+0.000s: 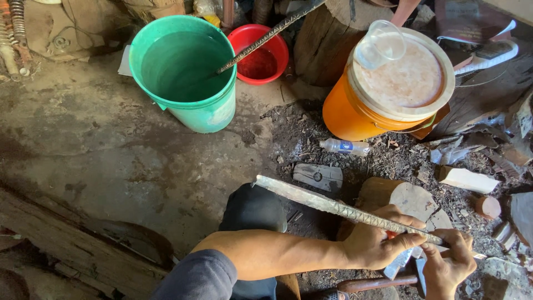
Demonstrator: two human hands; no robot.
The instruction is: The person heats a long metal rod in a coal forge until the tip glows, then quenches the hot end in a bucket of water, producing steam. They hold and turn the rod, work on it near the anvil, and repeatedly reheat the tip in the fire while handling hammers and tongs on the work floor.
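Steel rebar (pixel 344 211), ribbed near my grip and hammered flat and pale toward its far tip, slants up-left over the littered ground. My left hand (pixel 377 241) wraps it, thumb pressed along the ribs; my right hand (pixel 447 266) pinches the near end. Beyond lie a plastic bottle (pixel 344 146), an orange lidded bucket (pixel 388 89) and a green bucket (pixel 186 72) holding another rod (pixel 261 40).

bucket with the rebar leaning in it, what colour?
Green bucket, water inside, with the rebar resting on its rim. Clearest in the head view.
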